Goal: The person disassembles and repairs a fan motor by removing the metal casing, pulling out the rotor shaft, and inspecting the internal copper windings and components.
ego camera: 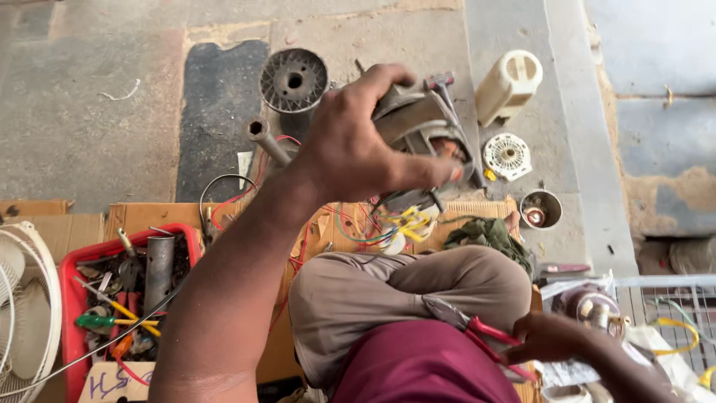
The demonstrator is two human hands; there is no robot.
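My left hand [358, 142] is raised over the floor, gripping a grey metal fan motor housing [418, 123] with copper windings showing inside. Coloured wires [373, 224] trail from the motor down toward my knee. My right hand [548, 339] rests low at the right, by my thigh, closed on red-handled pliers [477, 327] whose jaws point left over my trouser leg. I sit with my bent knee [418, 287] in beige trousers between both hands.
A red tray [71, 283] of tools, screwdrivers and a metal tube sits at left on cardboard, beside a white fan guard [26, 313]. On the floor lie a round metal motor cover [294, 78], a cream plastic housing [509, 86], a white vented disc [507, 155], a small metal cup [541, 209] and a green rag [488, 235].
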